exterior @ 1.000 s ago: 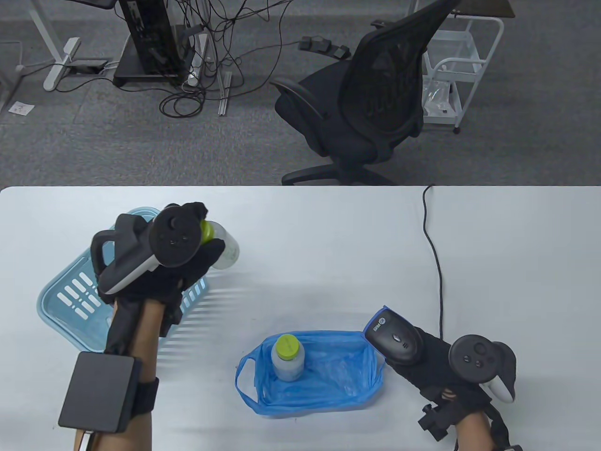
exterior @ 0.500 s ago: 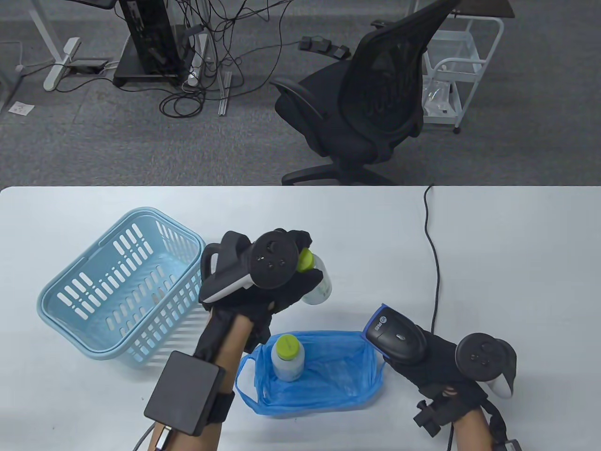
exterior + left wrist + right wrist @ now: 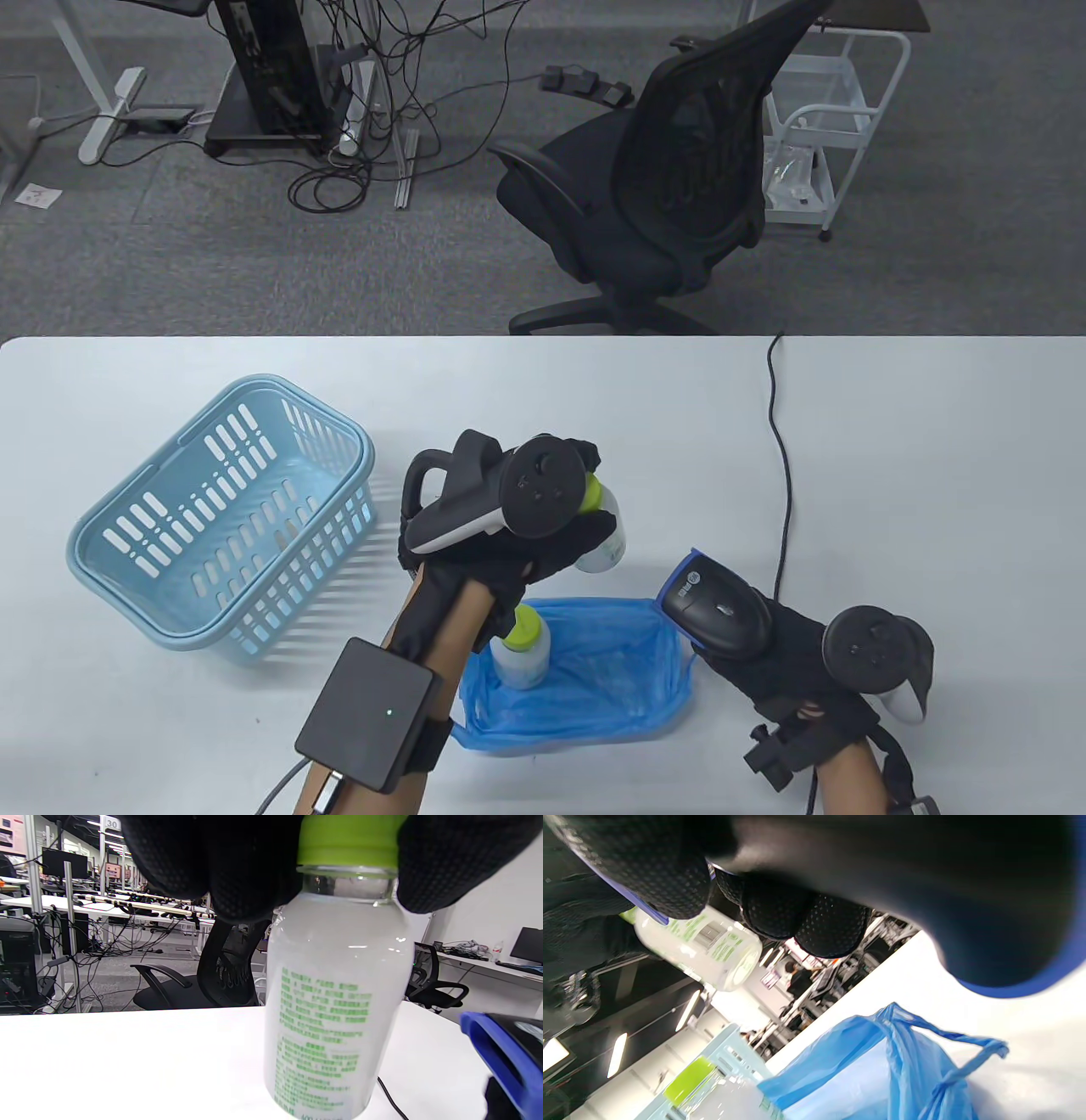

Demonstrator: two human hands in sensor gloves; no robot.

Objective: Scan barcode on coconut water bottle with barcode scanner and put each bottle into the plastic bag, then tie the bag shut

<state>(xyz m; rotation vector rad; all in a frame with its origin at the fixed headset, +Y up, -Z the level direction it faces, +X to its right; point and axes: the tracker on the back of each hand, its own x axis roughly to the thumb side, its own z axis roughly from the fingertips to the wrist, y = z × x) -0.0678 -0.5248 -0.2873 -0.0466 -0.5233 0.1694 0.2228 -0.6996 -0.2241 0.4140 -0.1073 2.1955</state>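
My left hand (image 3: pixel 543 531) grips a white coconut water bottle (image 3: pixel 604 543) by its green cap (image 3: pixel 350 840), holding it in the air just beyond the blue plastic bag (image 3: pixel 594 679). Green print covers the held bottle's side (image 3: pixel 326 1035). A second bottle (image 3: pixel 519 649) stands upright inside the open bag, partly behind my left forearm. My right hand (image 3: pixel 789 654) grips the black and blue barcode scanner (image 3: pixel 713 603) at the bag's right edge, its head (image 3: pixel 509 1060) pointing toward the held bottle (image 3: pixel 704 946).
A light blue slatted basket (image 3: pixel 221 518) lies on the table's left part. The scanner's black cable (image 3: pixel 785 475) runs from the right hand to the table's far edge. A black office chair (image 3: pixel 662 187) stands beyond the table.
My left hand has carried the bottle rightward and nearer, from over the basket to just left of the scanner. The right hand with the scanner has barely shifted.
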